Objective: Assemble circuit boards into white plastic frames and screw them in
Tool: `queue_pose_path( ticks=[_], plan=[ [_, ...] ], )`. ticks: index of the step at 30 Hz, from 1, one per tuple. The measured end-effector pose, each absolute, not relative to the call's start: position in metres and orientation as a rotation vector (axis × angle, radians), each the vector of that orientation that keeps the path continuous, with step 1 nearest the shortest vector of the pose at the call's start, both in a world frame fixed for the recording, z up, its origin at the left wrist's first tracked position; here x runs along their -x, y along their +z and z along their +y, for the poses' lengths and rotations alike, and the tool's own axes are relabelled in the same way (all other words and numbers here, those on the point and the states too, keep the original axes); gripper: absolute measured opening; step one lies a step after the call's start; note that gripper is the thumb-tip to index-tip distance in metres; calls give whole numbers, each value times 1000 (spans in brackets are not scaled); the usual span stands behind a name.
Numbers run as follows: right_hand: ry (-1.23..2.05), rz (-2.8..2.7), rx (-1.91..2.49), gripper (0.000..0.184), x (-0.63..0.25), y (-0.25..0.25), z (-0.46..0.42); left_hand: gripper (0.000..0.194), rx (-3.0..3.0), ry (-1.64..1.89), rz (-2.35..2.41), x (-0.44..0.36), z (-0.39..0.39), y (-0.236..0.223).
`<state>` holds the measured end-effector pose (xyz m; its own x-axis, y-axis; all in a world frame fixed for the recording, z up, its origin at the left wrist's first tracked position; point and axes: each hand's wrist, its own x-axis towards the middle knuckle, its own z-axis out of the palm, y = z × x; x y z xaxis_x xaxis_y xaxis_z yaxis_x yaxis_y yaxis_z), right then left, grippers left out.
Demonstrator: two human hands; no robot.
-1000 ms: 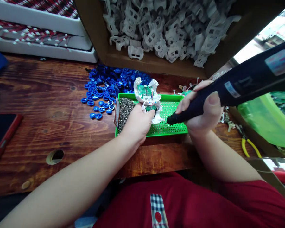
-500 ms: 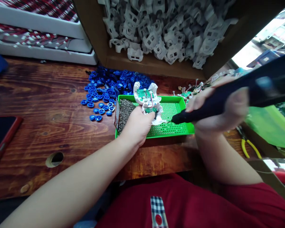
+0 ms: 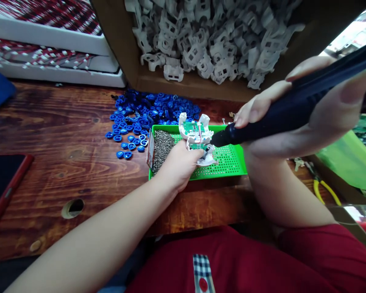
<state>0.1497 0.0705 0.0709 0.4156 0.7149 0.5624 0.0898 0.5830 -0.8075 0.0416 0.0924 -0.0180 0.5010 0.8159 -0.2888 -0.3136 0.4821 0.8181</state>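
Observation:
My left hand (image 3: 183, 162) is closed on a white plastic housing (image 3: 205, 162) with green circuit boards (image 3: 193, 128) inside and a thin wire between its parts. It holds the housing over a green perforated tray (image 3: 232, 171). My right hand (image 3: 280, 118) wraps round a dark electric screwdriver (image 3: 271, 122) that slants down to the left. The driver's tip is at the right side of the lower circuit board; whether it touches is too small to tell. Small metal screws (image 3: 163, 150) fill the tray's left end.
Blue plastic parts (image 3: 155, 108) lie heaped behind the tray. A cardboard box (image 3: 183, 87) of white housings (image 3: 198, 49) stands at the back. Foam trays (image 3: 64, 75) with red wires sit at back left, a red-edged device (image 3: 9, 179) at left, yellow-handled pliers (image 3: 326, 189) at right.
The screwdriver's tip has moved up and left, from beside the housing's lower edge to the lower circuit board. My left hand still holds the housing, which sits slightly further right and lower in view.

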Motion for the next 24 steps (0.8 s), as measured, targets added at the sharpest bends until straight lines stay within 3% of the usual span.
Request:
queue_pose_path(
  ticks=[15, 24],
  plan=[
    [462, -1003, 814, 61, -146, 68, 75, 39, -938, 824, 817, -45, 90, -20],
    [471, -1071, 767, 43, -153, 50, 76, 38, -951, 824, 842, -43, 90, -19]
  ],
)
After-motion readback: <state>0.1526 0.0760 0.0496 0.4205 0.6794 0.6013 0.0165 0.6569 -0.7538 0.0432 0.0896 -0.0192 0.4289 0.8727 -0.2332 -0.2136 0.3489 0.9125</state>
